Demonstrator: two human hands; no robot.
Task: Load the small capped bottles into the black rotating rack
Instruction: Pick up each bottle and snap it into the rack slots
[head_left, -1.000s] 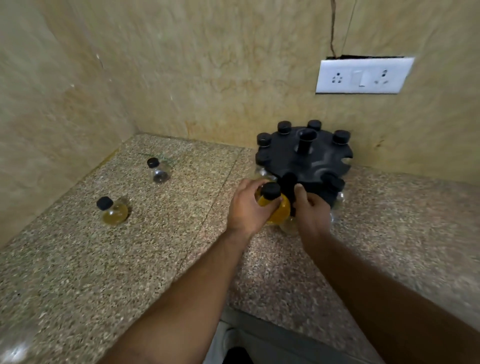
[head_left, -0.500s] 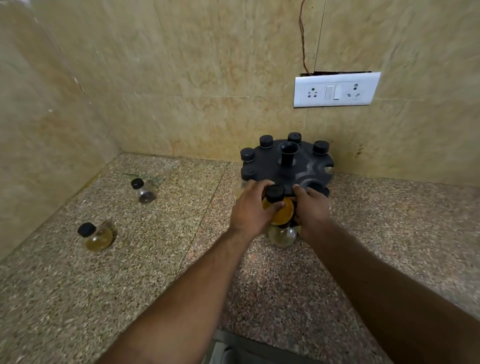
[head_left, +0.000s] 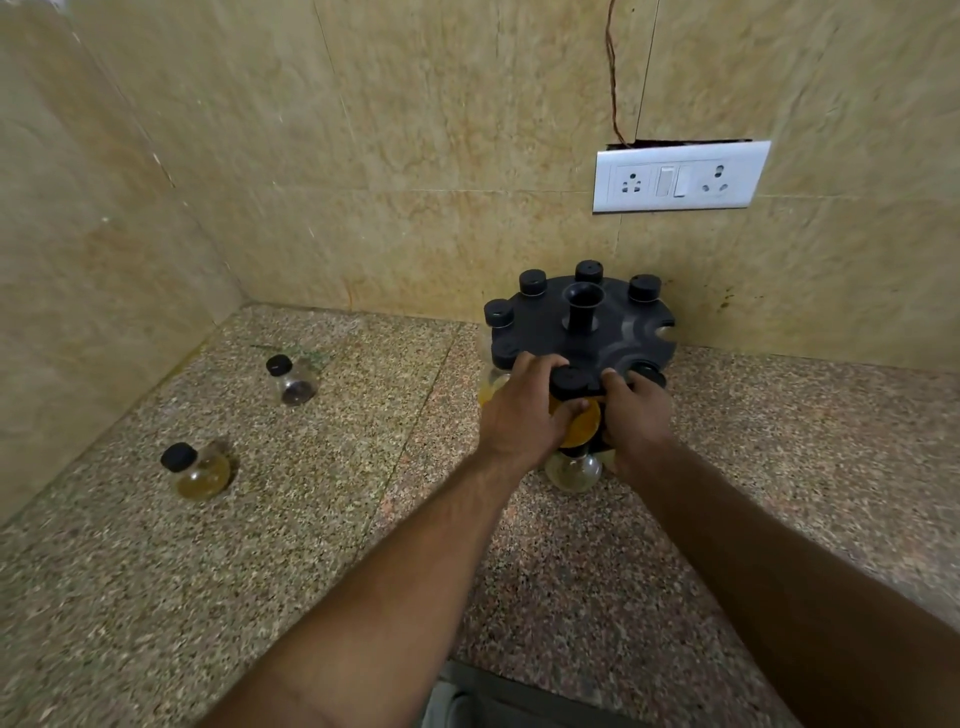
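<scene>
While left hand (head_left: 524, 410) grips yellow bottle (head_left: 584, 431) at rack (head_left: 618, 332) rim | right hand (head_left: 641, 415) clasps rack alongside

Two bottles (head_left: 202, 470) left of rack (head_left: 623, 332)

The round black plastic rack (head_left: 626, 340) looks matt. Under it, the speckled granite counter (head_left: 270, 571) is smooth; left of it, a clear round black-capped bottle (head_left: 203, 474) gleams glossy.
</scene>
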